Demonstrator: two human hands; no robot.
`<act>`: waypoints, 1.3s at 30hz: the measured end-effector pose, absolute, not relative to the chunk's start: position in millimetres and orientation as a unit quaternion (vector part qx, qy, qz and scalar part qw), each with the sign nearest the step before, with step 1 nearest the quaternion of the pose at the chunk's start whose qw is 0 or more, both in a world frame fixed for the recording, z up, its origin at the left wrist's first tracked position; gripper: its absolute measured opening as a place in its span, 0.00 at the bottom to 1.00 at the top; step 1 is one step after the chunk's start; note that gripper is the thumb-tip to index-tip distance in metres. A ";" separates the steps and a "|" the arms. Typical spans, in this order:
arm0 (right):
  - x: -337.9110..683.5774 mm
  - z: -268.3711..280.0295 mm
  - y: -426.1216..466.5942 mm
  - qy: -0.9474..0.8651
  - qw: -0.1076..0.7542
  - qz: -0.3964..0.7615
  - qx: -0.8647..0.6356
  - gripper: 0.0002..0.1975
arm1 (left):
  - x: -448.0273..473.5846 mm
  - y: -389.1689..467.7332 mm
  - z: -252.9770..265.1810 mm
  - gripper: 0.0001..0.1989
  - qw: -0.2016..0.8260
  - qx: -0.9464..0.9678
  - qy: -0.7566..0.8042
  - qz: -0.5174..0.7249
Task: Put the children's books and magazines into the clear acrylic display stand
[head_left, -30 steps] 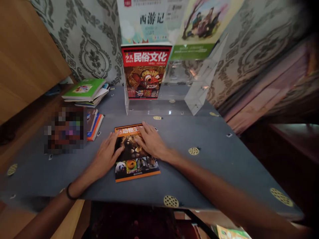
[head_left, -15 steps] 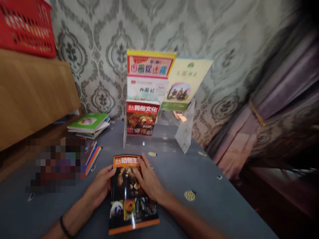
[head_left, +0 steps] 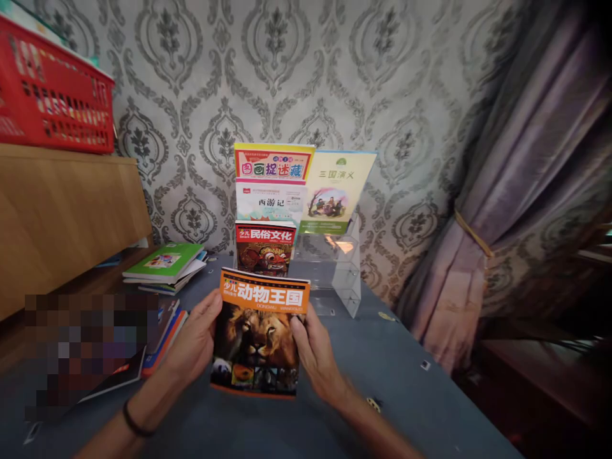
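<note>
A person's two bare hands hold up a paperback titled 动物王国 (head_left: 258, 338), with a lion's face on its cover, above a blue-grey tablecloth (head_left: 392, 370) and in front of a transparent display stand (head_left: 351, 274). The left hand (head_left: 191, 338) and right hand (head_left: 319, 357) are partly closed on opposite side edges, the right thumb on the cover and the fingers mostly hidden; this two-sided grip probably keeps the book level and stops it bending. Its cover faces the wearer, tilted back, title uppermost. The stand's slanted tiers seem meant to keep every title readable: a yellow-bordered picture book (head_left: 275, 163) at the top, 西游记 (head_left: 270, 201) below it, the red 民俗文化 (head_left: 262, 252) lowest, and the cream 三国演义 (head_left: 337, 185) to the right. The held book blocks the lower part of 民俗文化. At left are a green-topped stack (head_left: 165, 264), more books (head_left: 165, 344) partly hidden by pixelation, and a red basket (head_left: 71, 95) on a wooden cabinet (head_left: 71, 217).
</note>
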State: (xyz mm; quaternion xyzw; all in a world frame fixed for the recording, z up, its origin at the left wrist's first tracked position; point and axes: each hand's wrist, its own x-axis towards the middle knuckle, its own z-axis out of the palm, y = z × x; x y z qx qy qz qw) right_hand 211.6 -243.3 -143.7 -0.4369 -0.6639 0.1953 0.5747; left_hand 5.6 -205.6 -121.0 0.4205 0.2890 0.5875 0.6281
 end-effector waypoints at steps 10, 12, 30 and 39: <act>202.9 -178.9 -236.5 -0.682 0.515 0.199 -0.480 0.17 | -4.5 -204.0 -164.0 0.24 0.574 0.425 0.346 0.608; 204.8 -172.6 -236.0 -0.696 0.507 0.216 -0.460 0.18 | -11.9 -201.8 -163.2 0.23 0.558 0.458 0.361 0.590; 238.9 -64.2 -190.6 -0.722 0.548 0.133 -0.401 0.18 | 1.3 -171.5 -47.7 0.13 0.066 0.699 0.358 0.615; 249.6 -64.8 -160.5 -0.703 0.604 0.031 -0.373 0.16 | 25.8 -146.3 -49.3 0.11 0.030 0.690 0.296 0.660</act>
